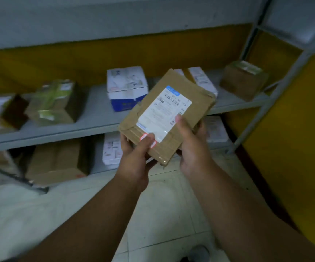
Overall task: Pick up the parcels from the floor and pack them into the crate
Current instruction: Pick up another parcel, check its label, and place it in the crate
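Note:
A flat brown cardboard parcel (179, 91) with a white shipping label is held up in front of me, tilted, above the tiled floor. My left hand (136, 152) grips its near left corner, thumb on top over a red-edged sticker. My right hand (192, 146) grips its near right edge, thumb on the label, fingers underneath. No crate is in view.
A grey metal shelf (96, 118) runs behind the parcel, holding several boxes: a white and blue box (127, 86), taped brown boxes (54, 103) to the left, a brown box (243, 80) at right. More boxes (56, 161) sit on the lower level. A yellow wall (294, 148) stands right.

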